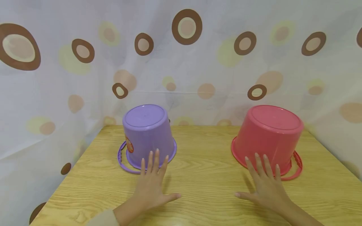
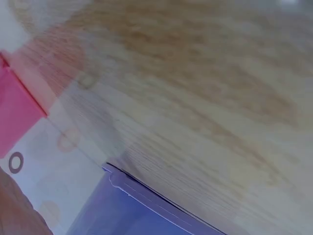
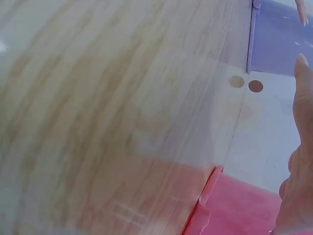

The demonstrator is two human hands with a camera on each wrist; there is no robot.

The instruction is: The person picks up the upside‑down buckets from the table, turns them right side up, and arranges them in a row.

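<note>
A purple bucket [image 1: 148,138] stands upside down at the left of the wooden table, its handle [image 1: 124,168] lying around the near side of the rim. At the right, a pinkish-red bucket [image 1: 268,138] is also bottom up, with its handle [image 1: 297,172] on the tabletop. My left hand [image 1: 151,188] is spread in front of the purple bucket, fingertips overlapping its lower wall in the head view. Fingers fanned out, my right hand [image 1: 266,188] is in front of the red bucket in the same way. Neither hand holds anything.
The wood-grain table [image 1: 203,175] reaches back to a pale curtain [image 1: 209,62] with brown and yellow circles, which also hangs along both sides. A round red sticker [image 1: 129,145] is on the purple bucket's wall. Bare wood separates the two buckets.
</note>
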